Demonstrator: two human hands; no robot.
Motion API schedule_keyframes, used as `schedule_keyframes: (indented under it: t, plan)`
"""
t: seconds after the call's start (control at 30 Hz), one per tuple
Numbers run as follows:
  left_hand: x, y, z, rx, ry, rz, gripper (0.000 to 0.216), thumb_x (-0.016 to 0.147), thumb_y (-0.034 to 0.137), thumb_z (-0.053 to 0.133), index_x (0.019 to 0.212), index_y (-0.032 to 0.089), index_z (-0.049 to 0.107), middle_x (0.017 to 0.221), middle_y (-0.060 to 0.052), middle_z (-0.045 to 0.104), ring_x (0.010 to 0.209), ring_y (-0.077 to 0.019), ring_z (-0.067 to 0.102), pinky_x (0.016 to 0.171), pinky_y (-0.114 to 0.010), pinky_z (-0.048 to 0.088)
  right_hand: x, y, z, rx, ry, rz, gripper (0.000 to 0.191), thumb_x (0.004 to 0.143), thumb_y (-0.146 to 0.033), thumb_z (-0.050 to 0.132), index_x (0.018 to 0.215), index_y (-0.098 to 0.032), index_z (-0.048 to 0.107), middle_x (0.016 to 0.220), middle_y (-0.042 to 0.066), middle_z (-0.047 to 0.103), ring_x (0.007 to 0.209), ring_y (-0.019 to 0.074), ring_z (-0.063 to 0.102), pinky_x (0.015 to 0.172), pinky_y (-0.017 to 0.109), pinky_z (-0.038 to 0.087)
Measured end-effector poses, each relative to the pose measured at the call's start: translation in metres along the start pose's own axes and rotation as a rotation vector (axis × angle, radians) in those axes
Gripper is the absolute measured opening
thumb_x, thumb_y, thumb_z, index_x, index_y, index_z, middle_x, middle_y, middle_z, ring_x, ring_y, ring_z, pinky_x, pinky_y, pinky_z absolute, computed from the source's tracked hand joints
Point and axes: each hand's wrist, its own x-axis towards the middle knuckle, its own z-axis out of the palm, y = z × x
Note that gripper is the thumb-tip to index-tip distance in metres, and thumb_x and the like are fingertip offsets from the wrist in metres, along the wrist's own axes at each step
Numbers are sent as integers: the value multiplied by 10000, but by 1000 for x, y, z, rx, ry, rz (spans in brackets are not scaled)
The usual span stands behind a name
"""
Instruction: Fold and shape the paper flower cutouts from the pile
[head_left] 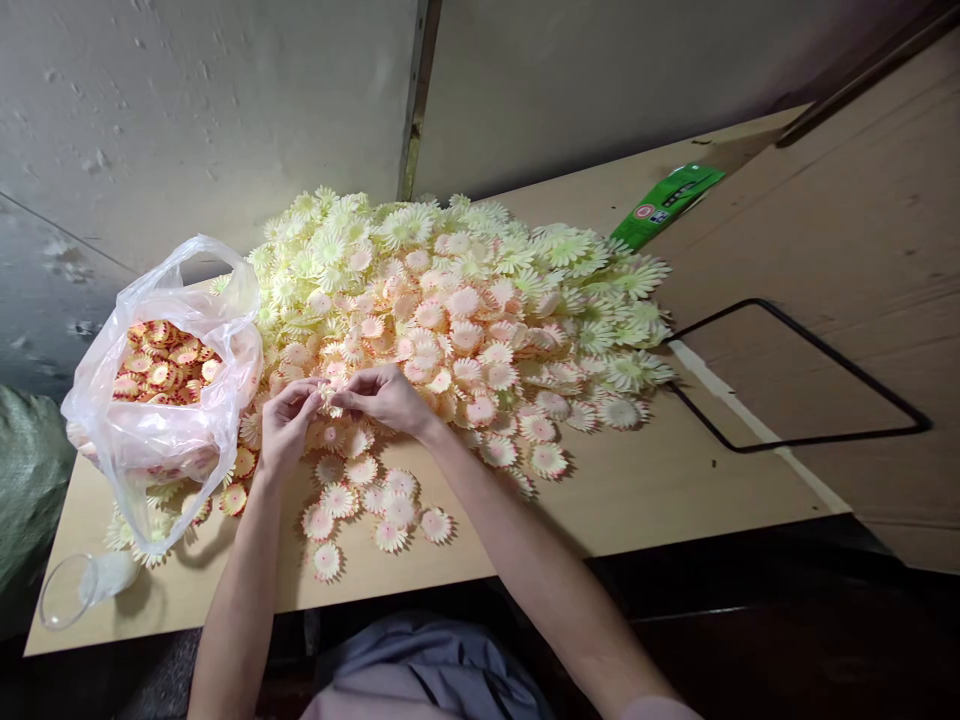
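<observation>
A large heap of pale yellow and pink fabric daisy flowers (457,290) covers the back of the wooden table (675,480). My left hand (285,425) and my right hand (386,397) meet at the heap's front edge, both pinched on one small flower piece (330,398) held between their fingertips. Several finished pink-centred flowers (375,505) lie flat on the table just in front of my hands. A clear plastic bag (169,400) holding orange-red flower centres (161,365) stands open to the left of my left hand.
A green packet (667,205) lies at the back right. A black wire frame (795,375) rests on the boards to the right. A clear plastic cup (82,585) lies on its side at the table's front left corner. A grey wall rises behind.
</observation>
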Motion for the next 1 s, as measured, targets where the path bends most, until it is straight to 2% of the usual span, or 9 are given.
schedule_keyframes:
  t: [0.17, 0.3, 0.4, 0.47, 0.53, 0.63, 0.8, 0.9, 1.0]
  plan:
    - [6, -3, -2, -97, 127, 3, 260, 715, 393, 770, 782, 165, 663, 768, -5, 625, 620, -79, 561, 565, -190, 476, -2, -7, 1, -40, -11, -62, 412, 697, -491, 755, 603, -173, 509, 654, 3, 630, 590, 108, 567, 552, 235, 437]
    - [9, 0, -6, -160, 215, 43, 275, 736, 418, 749, 776, 164, 653, 789, -16, 632, 733, -111, 607, 664, -228, 529, -6, -13, -2, 69, -125, -106, 407, 793, -473, 679, 614, -174, 470, 1018, 95, 705, 840, 177, 666, 783, 333, 512]
    - [9, 0, -5, -128, 245, 65, 242, 748, 389, 745, 783, 165, 661, 793, -8, 620, 724, -98, 590, 663, -220, 527, -3, -10, -5, 11, 22, -112, 348, 806, -491, 661, 699, -169, 583, 1163, 119, 667, 917, 200, 654, 798, 341, 520]
    - [7, -1, -3, -131, 232, 35, 222, 726, 359, 767, 790, 168, 673, 840, -8, 630, 698, -83, 581, 641, -209, 515, 1, -4, -6, -32, 161, -136, 333, 792, -498, 676, 898, -183, 652, 1204, 112, 633, 972, 201, 625, 783, 314, 526]
    - [5, -1, 1, -142, 210, 17, 216, 689, 330, 797, 784, 169, 690, 939, -21, 645, 715, -80, 594, 635, -203, 502, 3, 0, -5, -75, 255, -191, 426, 768, -499, 705, 1063, -201, 635, 1226, 106, 592, 989, 191, 595, 766, 289, 525]
    - [3, 2, 3, -100, 140, 51, 197, 649, 271, 826, 785, 171, 724, 1021, -41, 648, 813, -106, 624, 686, -210, 499, 3, 1, -3, -190, 255, -260, 459, 726, -509, 743, 1048, -197, 645, 1143, 97, 590, 875, 163, 574, 707, 271, 506]
    - [1, 4, 3, 43, 51, 162, 184, 644, 225, 829, 802, 179, 746, 998, -66, 675, 959, -160, 629, 820, -258, 500, -2, -5, 2, -298, 64, -260, 311, 765, -490, 712, 806, -184, 679, 834, 43, 658, 733, 149, 570, 683, 291, 473]
    - [1, 3, 3, 47, 60, 145, 201, 637, 241, 832, 806, 177, 744, 1022, -74, 680, 964, -178, 639, 825, -285, 510, -3, -6, 5, -252, 50, -268, 283, 809, -468, 669, 789, -186, 684, 845, 46, 680, 781, 160, 604, 731, 304, 483]
    - [2, 3, 3, -43, 80, 80, 232, 619, 258, 843, 812, 180, 741, 1011, -60, 689, 898, -168, 663, 795, -295, 524, -1, -4, 4, -129, 66, -188, 299, 811, -477, 657, 795, -178, 663, 780, 40, 678, 733, 156, 617, 716, 299, 502]
